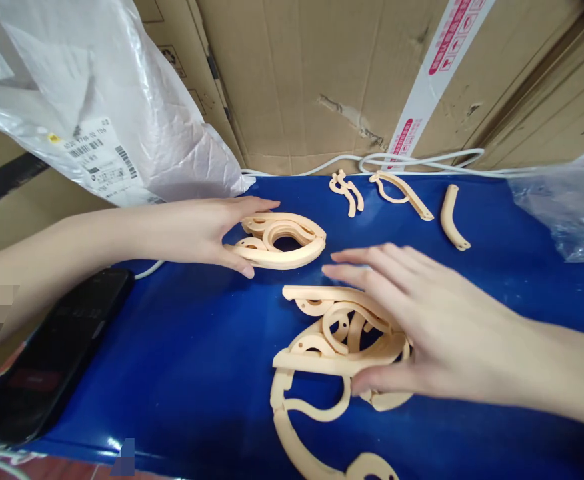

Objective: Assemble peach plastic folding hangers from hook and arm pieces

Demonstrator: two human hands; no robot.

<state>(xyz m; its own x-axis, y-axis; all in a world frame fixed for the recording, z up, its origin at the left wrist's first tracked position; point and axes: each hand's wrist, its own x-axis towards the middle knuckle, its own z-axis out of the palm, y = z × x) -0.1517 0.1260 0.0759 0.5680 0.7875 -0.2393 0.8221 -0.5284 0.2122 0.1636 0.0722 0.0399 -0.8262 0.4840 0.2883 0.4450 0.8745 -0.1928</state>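
Beige plastic folding clothes hangers lie on a blue surface. My left hand (pixel 192 230) is closed around the left end of a folded hanger stack (pixel 302 257), thumb at its near side and fingers at its far side. My right hand (pixel 432 320) reaches over a folded hanger (pixel 317 361) on a loose pile, thumb by its near edge. The other fingers of that hand are stretched out and apart, above the pile's far edge. Part of the pile is hidden under the palm. An unfolded hanger piece (pixel 297 443) curves toward the near edge.
Loose parts lie at the back: small hooks (pixel 348 193), a hanger arm (pixel 407 193) and a curved piece (pixel 452 217). A black phone (pixel 67 347) is at left, below a white plastic bag (pixel 172 120). Cardboard boxes (pixel 297 80), a white cable (pixel 422 157) and clear plastic (pixel 567 213) border the surface.
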